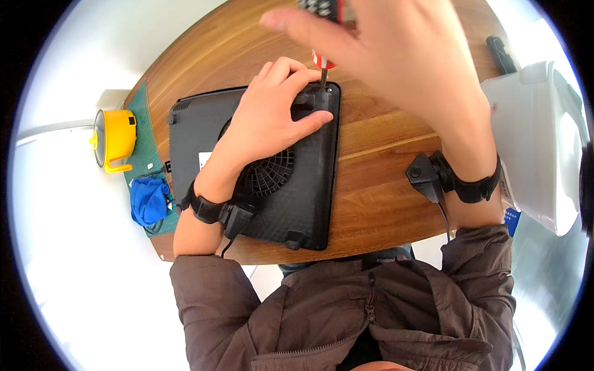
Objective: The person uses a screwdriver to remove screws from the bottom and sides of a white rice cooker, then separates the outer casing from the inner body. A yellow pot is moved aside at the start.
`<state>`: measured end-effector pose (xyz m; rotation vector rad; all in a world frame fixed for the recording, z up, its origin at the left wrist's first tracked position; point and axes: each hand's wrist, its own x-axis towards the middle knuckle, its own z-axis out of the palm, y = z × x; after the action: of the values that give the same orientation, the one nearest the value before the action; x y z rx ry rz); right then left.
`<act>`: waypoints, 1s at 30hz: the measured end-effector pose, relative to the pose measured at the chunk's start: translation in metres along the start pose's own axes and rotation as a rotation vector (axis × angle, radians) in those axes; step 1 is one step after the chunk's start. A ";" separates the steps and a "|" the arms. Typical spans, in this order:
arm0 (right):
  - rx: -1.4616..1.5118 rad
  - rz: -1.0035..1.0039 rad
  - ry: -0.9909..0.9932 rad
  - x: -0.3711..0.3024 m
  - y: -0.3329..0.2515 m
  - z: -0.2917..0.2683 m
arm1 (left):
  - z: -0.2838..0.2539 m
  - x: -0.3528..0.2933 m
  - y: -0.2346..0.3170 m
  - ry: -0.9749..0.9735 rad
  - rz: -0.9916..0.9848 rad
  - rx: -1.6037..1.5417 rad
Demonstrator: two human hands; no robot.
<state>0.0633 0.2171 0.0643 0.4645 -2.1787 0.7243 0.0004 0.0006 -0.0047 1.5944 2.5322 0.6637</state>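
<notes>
A black flat appliance (312, 179), likely an induction cooker, lies underside up on the table, its round fan grille (275, 173) partly under my left wrist. My left hand (272, 108) rests across its far right part with thumb and fingers apart, index fingertip close to a screwdriver shaft. The screwdriver (322, 60) stands nearly upright, tip at the far right corner by a screw hole (329, 90). My right hand (396, 49), slightly blurred, is around its dark patterned handle at the top edge; the thumb sticks out to the left and the other fingers are partly hidden.
On the left, a yellow pot (117, 141) stands beside a green mat (141, 117) with a blue cloth (148, 201). A large whitish container (526, 136) occupies the right edge, a black object (500, 54) behind it. Cabled black straps circle both wrists.
</notes>
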 end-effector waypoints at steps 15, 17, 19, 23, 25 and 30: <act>-0.308 0.436 -0.549 0.007 -0.015 -0.016 | -0.041 -0.035 0.012 0.143 0.056 -0.005; -0.312 0.440 -0.662 -0.010 -0.009 -0.003 | -0.054 -0.065 0.019 0.196 0.005 0.024; -0.339 0.453 -0.757 -0.023 -0.004 0.007 | -0.070 -0.102 0.018 0.252 -0.079 0.066; -0.327 0.488 -0.818 -0.052 0.005 0.019 | -0.092 -0.185 -0.008 0.356 -0.299 0.121; -0.304 0.530 -0.807 -0.065 0.007 0.021 | -0.102 -0.223 -0.031 0.411 -0.415 0.127; -0.298 0.613 -0.711 -0.080 -0.007 0.028 | -0.124 -0.303 -0.081 0.486 -0.630 0.457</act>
<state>0.1016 0.2009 -0.0098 -0.1558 -3.1006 0.5703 0.0346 -0.3339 0.0260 0.6283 3.4773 0.4447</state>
